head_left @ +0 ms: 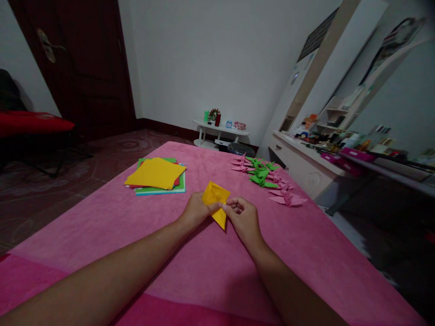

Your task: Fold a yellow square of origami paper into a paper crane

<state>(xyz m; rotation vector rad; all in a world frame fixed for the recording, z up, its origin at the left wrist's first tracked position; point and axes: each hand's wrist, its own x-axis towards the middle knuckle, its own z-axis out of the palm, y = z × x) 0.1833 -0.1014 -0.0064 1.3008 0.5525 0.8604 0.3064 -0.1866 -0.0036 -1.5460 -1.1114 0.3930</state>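
A partly folded sheet of yellow origami paper is held above the pink cloth, one pointed corner hanging toward me. My left hand grips its left side, with the thumb lying across the front and the other fingers hidden behind. At the right edge, my right hand pinches the paper between thumb and fingertips, and both thumbs nearly meet. Folded paper cranes, green and pink, stand in a cluster to the far right of my hands.
A loose stack of coloured paper, yellow on top, lies to the left on the cloth. Beyond the far edge is a low white stand with small items. A cluttered dressing table borders the right side; a red chair stands left.
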